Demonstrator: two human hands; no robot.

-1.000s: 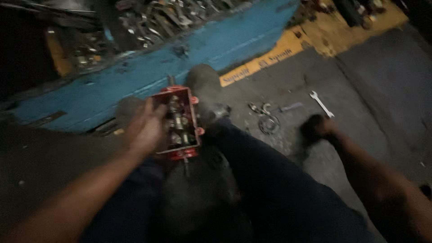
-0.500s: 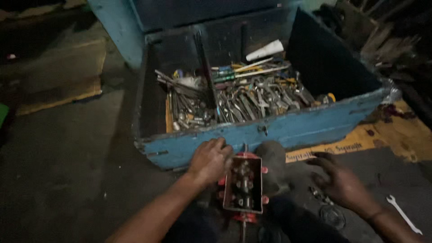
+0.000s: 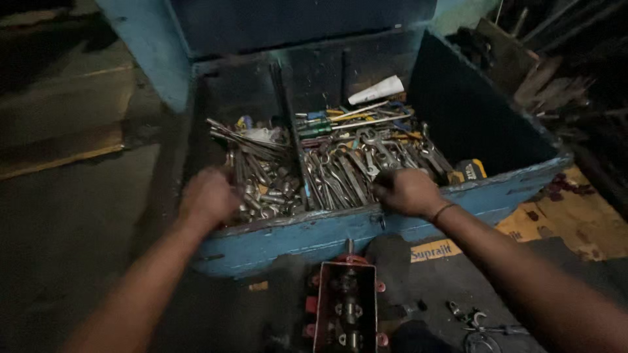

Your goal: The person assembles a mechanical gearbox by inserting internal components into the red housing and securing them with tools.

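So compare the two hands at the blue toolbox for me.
The left hand is over the left compartment's sockets and rods; the right hand is over the right compartment's wrenches. The right wrist wears a dark band; the left is bare. Both are curled, knuckles up, at the toolbox front wall.

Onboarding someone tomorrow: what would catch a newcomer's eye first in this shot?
The big blue toolbox fills the middle, heaped with wrenches and screwdrivers. Both hands are over its near edge: the left hand above the left compartment, the right hand curled above the right. Below, at the bottom edge, lies a red mechanical part with open gearwork.
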